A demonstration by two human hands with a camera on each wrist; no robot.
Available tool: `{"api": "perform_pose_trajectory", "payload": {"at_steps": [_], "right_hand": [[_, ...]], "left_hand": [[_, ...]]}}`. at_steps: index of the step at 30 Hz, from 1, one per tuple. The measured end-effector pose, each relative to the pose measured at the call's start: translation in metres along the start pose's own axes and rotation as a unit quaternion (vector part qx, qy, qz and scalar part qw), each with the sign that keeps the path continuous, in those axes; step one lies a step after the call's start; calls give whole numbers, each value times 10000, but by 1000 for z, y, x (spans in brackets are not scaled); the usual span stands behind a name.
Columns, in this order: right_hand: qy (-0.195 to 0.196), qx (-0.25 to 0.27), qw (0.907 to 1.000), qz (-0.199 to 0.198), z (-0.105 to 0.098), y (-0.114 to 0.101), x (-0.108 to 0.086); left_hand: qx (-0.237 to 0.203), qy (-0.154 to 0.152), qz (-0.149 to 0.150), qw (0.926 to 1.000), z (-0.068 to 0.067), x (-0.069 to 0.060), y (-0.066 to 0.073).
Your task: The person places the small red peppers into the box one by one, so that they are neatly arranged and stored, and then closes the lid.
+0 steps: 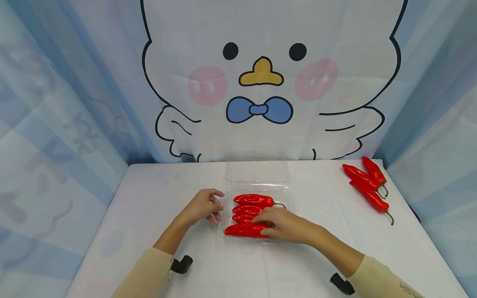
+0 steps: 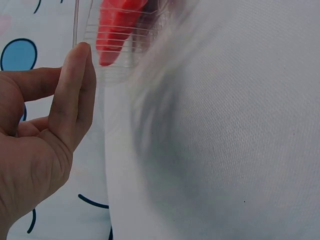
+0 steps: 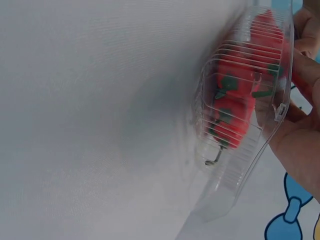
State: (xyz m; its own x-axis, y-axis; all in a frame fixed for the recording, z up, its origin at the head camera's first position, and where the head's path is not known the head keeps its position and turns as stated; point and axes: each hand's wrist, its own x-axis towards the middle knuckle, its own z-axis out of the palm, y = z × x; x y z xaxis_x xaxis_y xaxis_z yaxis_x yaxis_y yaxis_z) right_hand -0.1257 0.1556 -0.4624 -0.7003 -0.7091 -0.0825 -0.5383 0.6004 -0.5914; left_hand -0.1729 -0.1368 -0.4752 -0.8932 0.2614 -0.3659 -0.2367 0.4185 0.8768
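Evidently, by head view, pinched front pepper (image 1: 242, 230) in clear box (image 1: 284, 194) with right hand (image 1: 287, 224), fingers curled; best settled gently, long axis crosswise, tip leftward. By left wrist view, held left hand (image 2: 47, 112) loosely bent, empty, beside box. By right wrist view, saw stem ends (image 3: 229, 83) through box.

The left forearm (image 1: 171, 236), bare beyond a beige left sleeve (image 1: 146, 273), slants up from the bottom left of the head view to the left grip (image 1: 205, 206), a bare hand just left of the frame's centre, index finger reaching right, the other fingers loosely bent below it. In the left wrist view its fingertips point upward at upper left. The right forearm (image 1: 340, 253) comes from a beige right sleeve (image 1: 380, 276) at lower right; the right grip (image 1: 287, 224) lies below centre, pointing left, thumb and fingers curved in a pinch.
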Motion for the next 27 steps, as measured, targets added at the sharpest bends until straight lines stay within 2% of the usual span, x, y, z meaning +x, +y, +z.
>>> {"api": "perform_pose_trajectory", "payload": {"at_steps": [15,27], "right_hand": [[-86,-116,9994,319,3,-4,6],[-7,33,9998,207,3,-1,7]], "left_hand": [[64,27,-38,10000,0,0,0],[55,-2,-17,10000,-1,0,0]]}}
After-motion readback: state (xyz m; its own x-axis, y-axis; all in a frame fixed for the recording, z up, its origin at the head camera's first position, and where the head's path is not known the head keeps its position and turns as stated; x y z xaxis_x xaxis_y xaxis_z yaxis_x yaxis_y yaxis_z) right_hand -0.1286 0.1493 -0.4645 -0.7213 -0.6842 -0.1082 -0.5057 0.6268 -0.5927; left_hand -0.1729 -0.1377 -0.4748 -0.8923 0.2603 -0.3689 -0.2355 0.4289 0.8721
